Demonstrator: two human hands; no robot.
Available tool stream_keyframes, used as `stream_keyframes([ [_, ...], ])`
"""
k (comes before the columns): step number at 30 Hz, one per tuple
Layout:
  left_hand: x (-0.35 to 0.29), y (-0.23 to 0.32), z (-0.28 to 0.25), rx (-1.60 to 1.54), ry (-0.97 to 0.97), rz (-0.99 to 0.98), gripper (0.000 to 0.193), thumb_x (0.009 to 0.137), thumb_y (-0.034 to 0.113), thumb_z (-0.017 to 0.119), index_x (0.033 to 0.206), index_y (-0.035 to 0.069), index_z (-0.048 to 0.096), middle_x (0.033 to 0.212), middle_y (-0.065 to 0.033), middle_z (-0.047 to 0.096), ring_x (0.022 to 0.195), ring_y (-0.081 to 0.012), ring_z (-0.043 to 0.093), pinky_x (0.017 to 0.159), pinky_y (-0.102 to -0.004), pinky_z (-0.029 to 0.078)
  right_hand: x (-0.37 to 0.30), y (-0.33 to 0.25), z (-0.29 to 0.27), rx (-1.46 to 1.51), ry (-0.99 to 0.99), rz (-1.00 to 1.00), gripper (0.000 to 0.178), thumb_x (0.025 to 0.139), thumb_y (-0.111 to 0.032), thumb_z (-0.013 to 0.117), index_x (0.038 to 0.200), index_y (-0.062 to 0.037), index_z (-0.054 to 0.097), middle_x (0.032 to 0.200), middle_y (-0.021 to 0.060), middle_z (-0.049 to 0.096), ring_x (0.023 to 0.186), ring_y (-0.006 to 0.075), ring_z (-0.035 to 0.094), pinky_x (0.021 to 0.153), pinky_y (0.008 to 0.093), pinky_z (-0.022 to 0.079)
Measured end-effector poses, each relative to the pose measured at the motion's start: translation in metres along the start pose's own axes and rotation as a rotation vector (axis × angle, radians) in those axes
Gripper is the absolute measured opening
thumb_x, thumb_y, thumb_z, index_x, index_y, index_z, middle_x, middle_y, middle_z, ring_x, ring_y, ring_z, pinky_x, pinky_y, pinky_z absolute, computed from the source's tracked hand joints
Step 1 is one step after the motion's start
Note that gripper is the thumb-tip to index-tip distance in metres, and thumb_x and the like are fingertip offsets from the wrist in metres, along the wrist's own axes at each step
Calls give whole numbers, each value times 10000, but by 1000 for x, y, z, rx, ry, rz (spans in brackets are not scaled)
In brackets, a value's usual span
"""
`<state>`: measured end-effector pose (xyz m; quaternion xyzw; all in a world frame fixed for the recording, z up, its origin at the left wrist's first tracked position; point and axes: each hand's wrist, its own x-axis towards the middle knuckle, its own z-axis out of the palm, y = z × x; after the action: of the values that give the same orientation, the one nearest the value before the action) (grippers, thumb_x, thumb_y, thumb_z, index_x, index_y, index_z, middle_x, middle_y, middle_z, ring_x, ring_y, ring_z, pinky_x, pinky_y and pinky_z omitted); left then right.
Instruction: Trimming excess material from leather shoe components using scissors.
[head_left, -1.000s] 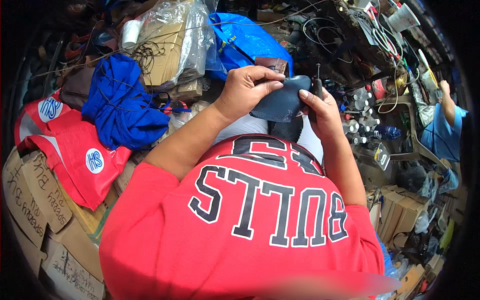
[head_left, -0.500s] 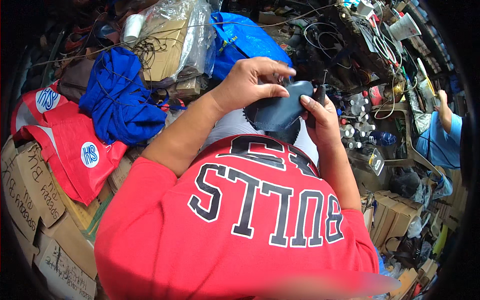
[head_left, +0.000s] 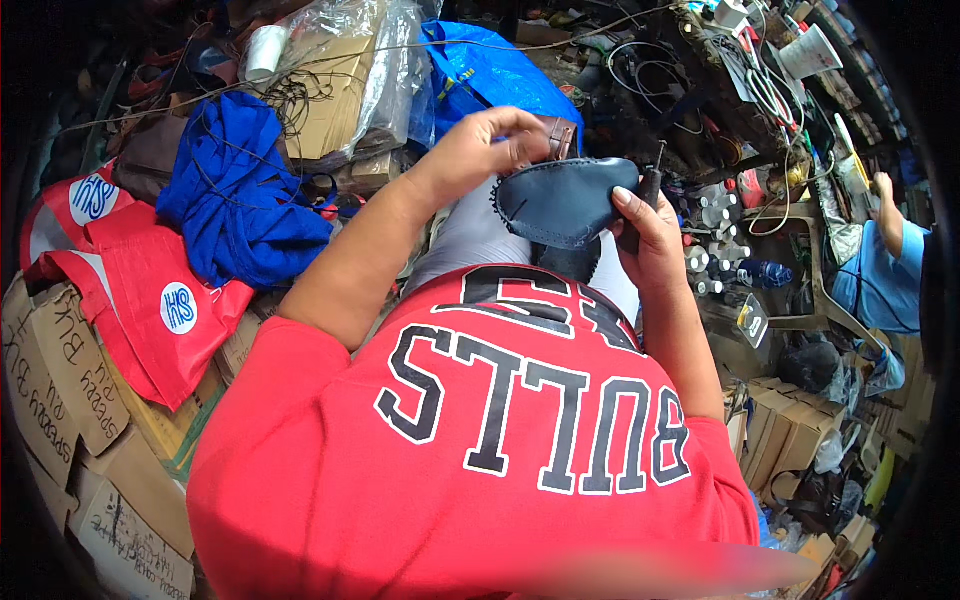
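A dark navy-black leather shoe piece (head_left: 562, 203), with stitches or small holes along its edge, is held up above my lap. My right hand (head_left: 650, 238) grips its right side, thumb on the face. In the same hand is an awl (head_left: 652, 186), its dark handle upright and its thin metal tip pointing up. Just beyond the piece's upper left edge is my left hand (head_left: 492, 148), fingers bent toward the thumb; what they pinch, if anything, is too small to make out. Another dark leather part (head_left: 570, 262) with a jagged edge hangs below.
A blue plastic bag (head_left: 500, 75) lies ahead, beside plastic-wrapped cardboard (head_left: 340, 95). Blue cloth (head_left: 235, 190) and a red bag (head_left: 130, 290) are at left. Small bottles (head_left: 715, 235) stand at right. A person's arm in a blue sleeve (head_left: 885, 275) shows at far right.
The leather piece has tilted, so its broad face and stitched left edge now show. My left hand has shifted left, away from its top; the right hand keeps its grip.
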<state>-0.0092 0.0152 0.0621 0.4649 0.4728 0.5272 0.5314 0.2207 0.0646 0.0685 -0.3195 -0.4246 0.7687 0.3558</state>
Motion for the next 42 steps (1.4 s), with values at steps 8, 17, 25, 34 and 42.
stream_keyframes([
  [8,-11,0,13,-30,54,-120,177,801,106,637,927,-18,650,816,-33,645,729,-66,577,681,-204,457,5,-2,-12,-367,228,-168,309,918,-285,435,1132,-71,499,715,-34,487,524,14,389,447,167,275],
  [17,-8,-9,20,30,141,-86,139,821,95,609,896,-15,650,796,-31,646,697,-55,569,645,-196,456,-10,1,13,-619,-112,10,269,921,-262,466,988,-33,589,637,-12,491,560,59,452,491,211,355],
  [25,-10,-11,21,43,156,-72,131,820,89,609,892,-13,649,801,-27,645,697,-53,568,640,-192,456,-5,6,18,-667,-140,77,273,919,-278,464,968,-40,590,673,9,530,599,75,502,510,229,401],
  [34,-8,-12,23,99,102,-77,164,841,57,550,954,-19,642,886,-40,644,784,-62,572,692,-196,458,-7,0,17,-711,-171,105,277,913,-267,476,977,-17,578,704,22,542,635,89,512,559,233,411],
  [42,-12,2,23,329,-2,104,172,825,74,570,962,22,660,913,-43,611,834,-98,538,747,-230,422,-6,-4,14,-735,-198,77,288,904,-264,492,1003,-4,566,732,38,565,661,100,524,581,248,422],
])
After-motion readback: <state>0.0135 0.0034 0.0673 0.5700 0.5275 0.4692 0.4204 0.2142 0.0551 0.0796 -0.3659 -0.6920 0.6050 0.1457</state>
